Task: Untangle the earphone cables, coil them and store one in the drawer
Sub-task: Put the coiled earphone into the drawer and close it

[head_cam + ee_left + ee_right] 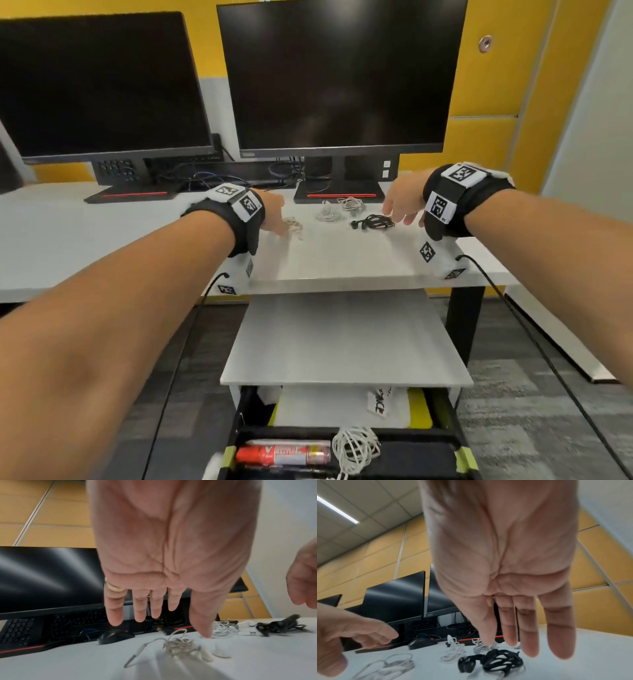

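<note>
Left hand: your left hand [274,212] hangs with fingers straight and spread, holding nothing — the beige earphone bundle [180,645] lies on the desk [342,257] just under its fingertips.
Right hand: your right hand [404,202] is likewise spread and empty, with the black earphone bundle [496,661] just below its fingers.
Between the hands: two white earphone bundles [337,209] sit on the desk, beyond your fingertips toward the monitor.
Done, by my reading: a white coiled cable [356,448] already lies in the open drawer [411,448], well below and behind both hands, so storing looks finished; the bundles on the desk appear gathered rather than knotted together.
Left to do: possibly only tidying — whether each bundle is neatly coiled I cannot tell.
Writing: the red tube [284,454] in the drawer carries print too blurred to read; a white bag behind it shows black lettering I cannot make out; your wristbands bear square coded markers, not words.
</note>
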A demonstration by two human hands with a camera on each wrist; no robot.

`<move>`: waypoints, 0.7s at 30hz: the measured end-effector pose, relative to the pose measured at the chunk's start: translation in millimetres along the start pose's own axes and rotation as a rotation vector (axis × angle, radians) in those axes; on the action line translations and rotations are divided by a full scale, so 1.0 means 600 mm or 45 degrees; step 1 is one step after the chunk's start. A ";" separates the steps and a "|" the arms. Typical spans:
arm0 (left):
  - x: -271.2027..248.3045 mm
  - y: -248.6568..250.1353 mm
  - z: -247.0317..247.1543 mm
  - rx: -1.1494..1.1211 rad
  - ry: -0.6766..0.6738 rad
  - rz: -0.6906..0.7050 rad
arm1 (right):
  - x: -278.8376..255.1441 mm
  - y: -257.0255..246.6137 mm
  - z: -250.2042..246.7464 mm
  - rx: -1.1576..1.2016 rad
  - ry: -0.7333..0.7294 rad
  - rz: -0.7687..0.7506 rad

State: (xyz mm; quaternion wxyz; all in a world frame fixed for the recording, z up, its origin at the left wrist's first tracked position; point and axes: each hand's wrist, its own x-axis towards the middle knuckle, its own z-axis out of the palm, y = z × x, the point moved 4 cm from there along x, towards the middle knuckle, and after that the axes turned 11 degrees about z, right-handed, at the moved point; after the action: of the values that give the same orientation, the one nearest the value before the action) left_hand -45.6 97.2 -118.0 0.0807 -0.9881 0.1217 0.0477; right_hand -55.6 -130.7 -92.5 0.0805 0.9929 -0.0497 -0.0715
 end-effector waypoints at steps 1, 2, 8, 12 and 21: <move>0.014 -0.006 0.003 0.006 -0.023 -0.018 | 0.006 -0.004 -0.001 -0.099 0.007 -0.004; 0.026 -0.009 0.006 0.016 -0.052 -0.014 | 0.008 -0.009 0.000 -0.184 0.004 -0.011; 0.057 0.007 0.021 0.137 -0.295 0.139 | 0.060 -0.038 0.019 -0.382 -0.068 -0.160; 0.052 0.015 0.018 0.039 -0.268 0.178 | 0.069 -0.038 0.032 -0.288 -0.063 -0.176; -0.012 0.040 0.029 -0.146 -0.202 0.188 | 0.013 -0.020 0.054 0.081 -0.109 -0.113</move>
State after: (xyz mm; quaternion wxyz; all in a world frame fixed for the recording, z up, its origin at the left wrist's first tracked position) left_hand -60.0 78.8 -137.6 0.0297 -0.9726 0.1846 0.1385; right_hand -51.7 -124.8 -127.1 0.0434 0.9923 -0.0114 -0.1157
